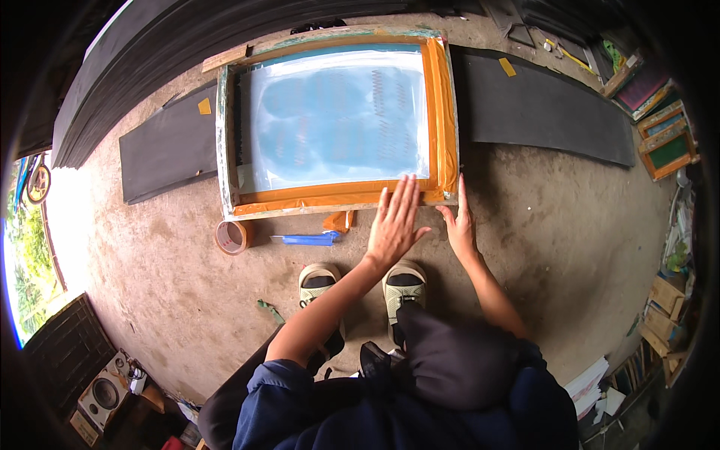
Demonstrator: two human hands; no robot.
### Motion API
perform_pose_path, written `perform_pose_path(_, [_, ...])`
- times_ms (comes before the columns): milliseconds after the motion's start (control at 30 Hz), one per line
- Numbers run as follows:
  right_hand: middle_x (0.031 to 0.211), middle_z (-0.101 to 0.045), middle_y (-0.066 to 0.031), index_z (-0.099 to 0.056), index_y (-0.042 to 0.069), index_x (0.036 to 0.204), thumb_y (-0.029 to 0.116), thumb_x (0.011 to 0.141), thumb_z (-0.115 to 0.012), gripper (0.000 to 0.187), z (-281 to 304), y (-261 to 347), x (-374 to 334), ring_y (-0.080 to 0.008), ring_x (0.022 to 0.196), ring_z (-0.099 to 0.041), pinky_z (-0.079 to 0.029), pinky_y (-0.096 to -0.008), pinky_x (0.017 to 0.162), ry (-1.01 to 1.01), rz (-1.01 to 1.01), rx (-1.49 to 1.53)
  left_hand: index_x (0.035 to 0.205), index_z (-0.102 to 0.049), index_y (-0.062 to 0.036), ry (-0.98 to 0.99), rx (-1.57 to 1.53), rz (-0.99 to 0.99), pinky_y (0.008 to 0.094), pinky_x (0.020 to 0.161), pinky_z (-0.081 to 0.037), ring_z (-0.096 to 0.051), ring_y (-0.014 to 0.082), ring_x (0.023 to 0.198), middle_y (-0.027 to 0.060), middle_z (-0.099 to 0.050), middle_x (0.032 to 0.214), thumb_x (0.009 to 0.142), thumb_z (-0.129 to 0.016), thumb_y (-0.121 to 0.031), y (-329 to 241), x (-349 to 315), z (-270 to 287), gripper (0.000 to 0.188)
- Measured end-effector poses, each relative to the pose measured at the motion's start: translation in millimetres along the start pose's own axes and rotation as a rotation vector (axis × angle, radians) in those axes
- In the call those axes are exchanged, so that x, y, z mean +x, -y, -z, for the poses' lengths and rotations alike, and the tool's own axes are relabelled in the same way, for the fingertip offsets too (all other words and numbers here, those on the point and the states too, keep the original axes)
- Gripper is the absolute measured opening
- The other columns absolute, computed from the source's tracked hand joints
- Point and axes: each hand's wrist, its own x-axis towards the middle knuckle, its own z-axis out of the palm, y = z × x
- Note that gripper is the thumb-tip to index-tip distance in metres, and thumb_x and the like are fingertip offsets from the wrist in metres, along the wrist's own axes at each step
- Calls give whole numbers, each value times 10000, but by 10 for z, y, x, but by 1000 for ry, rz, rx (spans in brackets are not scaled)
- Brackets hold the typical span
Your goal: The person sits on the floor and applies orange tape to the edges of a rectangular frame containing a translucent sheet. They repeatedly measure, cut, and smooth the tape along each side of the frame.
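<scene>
In front of me lies a screen-printing frame (223, 150) with a blue-and-white mesh (330, 120). Brown packing tape (442, 112) lines its right and near sides. My left hand (396, 225) is open, its stretched fingertips resting on the taped near side close to the right corner. At that corner's outer edge is my right hand (459, 225), also open, fingers pointing up along the frame's right side. Nothing shows in either hand. On the floor just nearer than the frame are a roll of brown tape (231, 237), a blue utility knife (309, 239) and a crumpled tape scrap (339, 221).
Dark flat boards (547, 105) extend from beneath or behind the frame on both sides, with small yellow tape pieces on them. Stacked dark sheets (127, 75) stand at the far left. Smaller frames (666, 142) lean at the right. A speaker (103, 392) sits lower left.
</scene>
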Motion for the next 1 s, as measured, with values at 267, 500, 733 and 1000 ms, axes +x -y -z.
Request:
perform_pose_path(267, [1334,-413,-191,-255,41,1385,-24,813,-568,655,12,-56,43,-312,1210,-434,-416,-364,946,-10,-2,174,1367,-262,-2,-67,-291,-259,443,1098,-158,-185,267,1357,133,-251,1443,823,-567,-270,-101,96,-45,678])
perform_pose_path(500, [1247,-434,-222,-50,-54,1394,376,818,-615,914,97,377,106,-223,1174,-434,-340,-379,999,63,-553,808,1147,-564,-84,-296,-311,27,413,977,-359,-569,232,962,85,-610,1060,800,-605,-115,648,-29,266,350])
perform_pose_path(733, [1144,-501,-215,-127,-114,1343,236,705,-778,976,-290,425,143,-210,935,-575,-454,-312,830,-173,-545,646,955,-672,-101,-121,-518,27,338,657,-490,-600,215,766,61,-662,817,764,-651,-200,678,155,293,216])
perform_pose_path(1000, [867,-618,-75,-307,-114,1308,250,835,-645,686,-59,285,271,-113,751,-579,-482,-237,701,-266,-504,604,1221,-505,-107,-223,-236,-156,329,754,-452,-565,196,831,38,-609,918,759,-651,-241,558,272,269,502])
